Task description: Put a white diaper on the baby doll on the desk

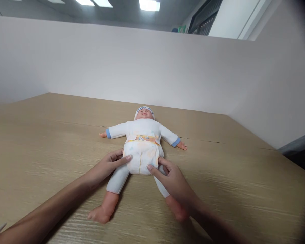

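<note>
A baby doll in a white suit with blue cuffs and a white hat lies on its back, arms and legs spread, feet towards me. Around its hips is a white diaper with an orange patterned waistband and a yellow line down the front. My left hand holds the diaper's left edge at the leg, thumb on the front and fingers tucked at the side. On the opposite edge, my right hand pinches the diaper between thumb and fingers. Its fingertips are partly hidden by the diaper, and my forearm covers part of the doll's foot.
The doll rests on a wide wooden table with thin seams across it. A pale partition wall rises behind the table and along the right side. A dark object stands beyond the right edge.
</note>
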The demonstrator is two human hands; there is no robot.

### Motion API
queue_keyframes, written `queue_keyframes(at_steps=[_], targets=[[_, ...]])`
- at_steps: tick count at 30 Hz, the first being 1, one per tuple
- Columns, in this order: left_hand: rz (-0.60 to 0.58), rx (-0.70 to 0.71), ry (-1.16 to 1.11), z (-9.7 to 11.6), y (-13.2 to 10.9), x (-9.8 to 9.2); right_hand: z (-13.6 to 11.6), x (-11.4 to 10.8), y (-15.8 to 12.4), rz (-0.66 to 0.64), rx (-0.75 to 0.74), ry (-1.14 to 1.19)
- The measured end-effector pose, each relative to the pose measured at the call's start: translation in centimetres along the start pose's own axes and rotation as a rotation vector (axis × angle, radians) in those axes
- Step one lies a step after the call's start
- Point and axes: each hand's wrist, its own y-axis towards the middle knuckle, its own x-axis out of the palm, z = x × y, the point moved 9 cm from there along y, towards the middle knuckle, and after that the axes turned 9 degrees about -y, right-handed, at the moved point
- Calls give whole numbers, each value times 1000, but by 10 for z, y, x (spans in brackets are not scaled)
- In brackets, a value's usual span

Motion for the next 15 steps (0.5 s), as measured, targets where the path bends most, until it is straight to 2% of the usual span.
queue_keyframes(at_steps=[5, 8, 11, 15], targets=[[98, -24, -70, -6, -1, -9, 12, 3, 8, -19, 51, 295], [118, -28, -84, -7, -1, -11, 16, 3, 11, -15, 74, 420], [122, -18, -85, -6, -1, -10, 15, 4, 11, -12, 63, 433], [163, 55, -35, 2, -1, -9, 13, -2, 6, 40, 30, 321]])
